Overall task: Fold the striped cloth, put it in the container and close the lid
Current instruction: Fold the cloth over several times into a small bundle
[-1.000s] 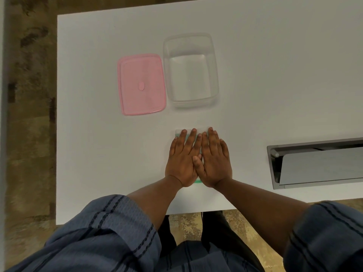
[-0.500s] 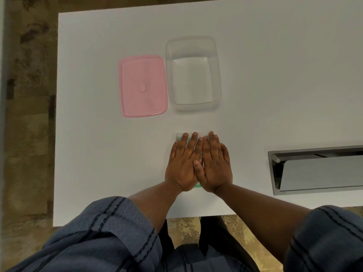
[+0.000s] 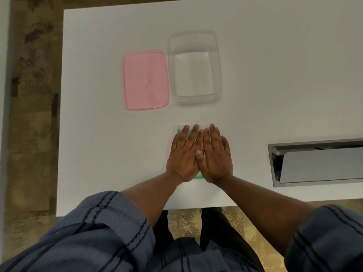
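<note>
The folded cloth (image 3: 180,128) lies flat near the table's front edge, pale with a green edge showing below my palms. Most of it is hidden under my hands. My left hand (image 3: 183,157) and my right hand (image 3: 215,157) rest side by side on it, palms down, fingers stretched out, thumbs touching. Neither hand grips anything. Beyond the cloth stands the clear plastic container (image 3: 194,99), with nothing inside. Its pink lid (image 3: 145,80) lies flat on the table just left of the container.
The white table (image 3: 275,75) ends at its left edge near the lid and at its front edge below my wrists. A grey metal cable slot (image 3: 318,163) with an angled flap is set into the table at the right.
Both hands stay flat on the cloth in the same place. Only the camera has shifted slightly.
</note>
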Tool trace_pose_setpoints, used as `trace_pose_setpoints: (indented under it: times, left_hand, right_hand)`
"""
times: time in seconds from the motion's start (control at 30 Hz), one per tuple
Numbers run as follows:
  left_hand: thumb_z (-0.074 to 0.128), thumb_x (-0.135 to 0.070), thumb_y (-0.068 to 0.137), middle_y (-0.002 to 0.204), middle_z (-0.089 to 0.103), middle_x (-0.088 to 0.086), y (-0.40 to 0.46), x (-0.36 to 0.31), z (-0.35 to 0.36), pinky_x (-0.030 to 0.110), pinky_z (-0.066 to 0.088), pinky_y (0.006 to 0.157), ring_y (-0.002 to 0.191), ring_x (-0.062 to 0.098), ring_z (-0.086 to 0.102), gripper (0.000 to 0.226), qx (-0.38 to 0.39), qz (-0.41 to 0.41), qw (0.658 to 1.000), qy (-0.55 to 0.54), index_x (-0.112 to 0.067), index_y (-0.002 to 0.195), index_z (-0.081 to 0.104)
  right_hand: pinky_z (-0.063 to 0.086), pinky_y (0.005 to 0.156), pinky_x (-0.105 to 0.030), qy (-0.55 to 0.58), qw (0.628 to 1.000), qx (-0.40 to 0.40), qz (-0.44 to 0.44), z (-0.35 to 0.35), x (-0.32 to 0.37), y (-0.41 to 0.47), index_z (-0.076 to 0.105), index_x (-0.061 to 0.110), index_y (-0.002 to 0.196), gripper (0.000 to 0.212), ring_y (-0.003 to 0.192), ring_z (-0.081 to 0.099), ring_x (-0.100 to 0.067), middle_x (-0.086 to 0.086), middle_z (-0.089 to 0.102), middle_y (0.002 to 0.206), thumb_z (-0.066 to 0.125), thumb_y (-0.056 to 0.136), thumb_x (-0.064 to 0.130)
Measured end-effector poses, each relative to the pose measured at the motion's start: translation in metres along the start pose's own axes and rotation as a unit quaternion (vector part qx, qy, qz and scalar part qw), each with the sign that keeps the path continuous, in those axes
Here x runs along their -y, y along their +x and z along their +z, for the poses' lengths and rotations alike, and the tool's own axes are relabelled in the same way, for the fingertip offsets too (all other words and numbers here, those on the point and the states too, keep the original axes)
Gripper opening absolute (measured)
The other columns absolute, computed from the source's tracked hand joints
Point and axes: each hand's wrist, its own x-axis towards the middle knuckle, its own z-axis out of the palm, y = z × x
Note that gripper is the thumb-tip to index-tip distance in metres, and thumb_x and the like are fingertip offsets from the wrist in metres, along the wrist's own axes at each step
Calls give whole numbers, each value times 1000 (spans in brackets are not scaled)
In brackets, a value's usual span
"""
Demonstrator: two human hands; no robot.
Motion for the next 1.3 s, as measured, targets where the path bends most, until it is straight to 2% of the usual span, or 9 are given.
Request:
trace_pose_setpoints:
  times: [0.27,0.4,0.53,0.63,0.73,0.83,0.9,1.13,1.3]
  left_hand:
    - [34,-39,101,170,7,3,-1,1,-14,50,9,126,157,25,-6,63,-34,8,994,-99,-23,160,18]
    - [42,-46,98,170,9,4,-6,0,-28,41,9,124,156,28,6,71,-99,-85,975,-180,-24,161,16]
    - [54,-35,94,159,32,11,-1,-5,-37,43,27,123,145,29,32,70,-113,-260,893,-348,-15,157,29]
    - [64,-30,93,143,50,6,5,-7,-49,44,44,111,129,26,52,64,-96,-368,823,-421,-17,151,38]
    - [75,-30,86,123,60,2,11,-4,-58,43,52,101,111,25,63,67,-55,-406,772,-486,-17,144,44]
    - [87,-24,76,114,71,4,14,3,-64,40,61,87,97,23,72,55,-26,-399,720,-567,-11,123,61]
    - [88,-18,74,110,77,8,14,6,-69,38,63,80,94,25,76,45,12,-375,680,-630,-9,114,68]
    - [74,-5,84,127,70,14,12,18,-78,48,56,97,117,34,67,54,106,-246,609,-747,-10,135,59]
    - [67,-7,83,136,63,20,21,24,-93,48,54,100,122,36,62,60,106,-199,588,-777,-5,142,53]
  right_hand:
    - [19,124,-48,100,995,-29,-9,-7,-4,1,24,11,160,65,157,12,-22,-13,14,169,18,104,44]
    - [23,123,-40,254,962,-70,67,-24,0,5,28,11,157,67,154,20,-23,-12,21,167,41,98,41]
    - [44,111,-44,354,907,-87,209,-42,8,10,29,14,156,72,133,49,-26,-8,42,153,60,94,31]
    - [47,106,-45,343,904,-43,250,-45,10,10,32,15,154,73,126,54,-26,-7,50,144,66,92,33]
    - [50,101,-47,348,900,-33,259,-43,13,8,44,15,144,65,117,58,-26,-6,58,130,69,87,33]
    - [55,91,-49,391,882,-42,258,-48,16,7,54,20,117,37,99,63,-24,1,63,106,69,84,25]
    - [57,89,-47,427,866,-39,256,-52,16,6,54,28,111,32,94,64,-19,6,63,102,69,84,20]
    - [60,90,-43,531,819,-10,216,-61,13,4,63,26,122,39,103,68,-17,5,71,113,71,84,20]
    - [57,94,-56,626,753,56,196,-76,10,14,63,17,125,48,112,68,-38,-11,72,120,70,79,28]
